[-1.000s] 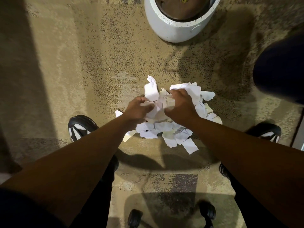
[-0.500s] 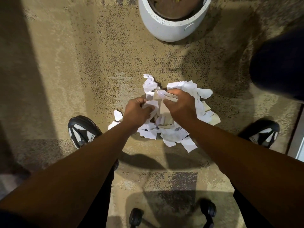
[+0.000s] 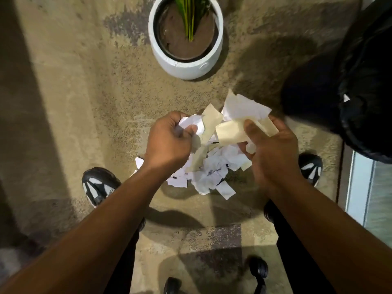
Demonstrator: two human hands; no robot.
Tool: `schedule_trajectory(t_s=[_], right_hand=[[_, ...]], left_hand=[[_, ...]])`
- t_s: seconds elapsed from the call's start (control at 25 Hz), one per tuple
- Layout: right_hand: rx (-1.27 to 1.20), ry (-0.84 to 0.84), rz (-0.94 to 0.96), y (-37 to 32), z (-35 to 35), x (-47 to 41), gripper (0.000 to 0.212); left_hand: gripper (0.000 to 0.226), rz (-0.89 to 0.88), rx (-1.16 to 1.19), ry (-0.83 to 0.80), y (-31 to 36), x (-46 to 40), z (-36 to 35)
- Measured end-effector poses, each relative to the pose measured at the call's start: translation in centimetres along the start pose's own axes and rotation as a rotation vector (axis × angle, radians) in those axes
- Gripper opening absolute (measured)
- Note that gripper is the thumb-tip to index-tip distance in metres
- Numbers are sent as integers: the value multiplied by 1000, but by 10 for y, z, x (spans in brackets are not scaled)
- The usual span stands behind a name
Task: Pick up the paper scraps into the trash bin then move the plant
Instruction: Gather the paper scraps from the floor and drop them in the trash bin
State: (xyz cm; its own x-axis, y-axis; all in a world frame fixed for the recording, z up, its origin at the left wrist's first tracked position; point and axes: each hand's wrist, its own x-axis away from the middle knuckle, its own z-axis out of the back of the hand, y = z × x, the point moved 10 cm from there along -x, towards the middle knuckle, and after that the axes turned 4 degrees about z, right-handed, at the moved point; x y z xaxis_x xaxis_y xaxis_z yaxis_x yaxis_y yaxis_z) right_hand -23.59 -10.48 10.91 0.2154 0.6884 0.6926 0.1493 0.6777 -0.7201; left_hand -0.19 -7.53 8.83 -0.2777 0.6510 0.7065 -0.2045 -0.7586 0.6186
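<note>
item, grip: we are holding paper scraps in both hands above the floor. our left hand is curling its fingers round a crumpled white bunch; our right hand is pinching cream and white pieces between thumb and fingers, the sheets fanning upward.

item, pile: more scraps are lying loose on the carpet just below and between the hands, touching one another in a heap.

item, feet: our shoes are standing either side of the pile, left shoe and right shoe.

item, plant: it is sitting upright in a white pot, beyond the pile, apart from it.

item, trash bin: black-lined, it is standing at the right edge, near the right hand.

item, chair wheels: showing at the bottom edge.
</note>
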Motion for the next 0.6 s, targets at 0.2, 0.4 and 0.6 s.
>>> schedule_trajectory(t_s=[0.2, 0.4, 0.6], right_hand=[[-300, 220, -3, -60, 73, 41, 27], [-473, 299, 49, -92, 111, 22, 24], [-625, 350, 29, -111, 154, -5, 19]], left_hand=[[10, 66, 222, -53, 75, 16, -36], [15, 140, 421, -220, 124, 17, -105], [27, 109, 575, -278, 179, 18, -178]])
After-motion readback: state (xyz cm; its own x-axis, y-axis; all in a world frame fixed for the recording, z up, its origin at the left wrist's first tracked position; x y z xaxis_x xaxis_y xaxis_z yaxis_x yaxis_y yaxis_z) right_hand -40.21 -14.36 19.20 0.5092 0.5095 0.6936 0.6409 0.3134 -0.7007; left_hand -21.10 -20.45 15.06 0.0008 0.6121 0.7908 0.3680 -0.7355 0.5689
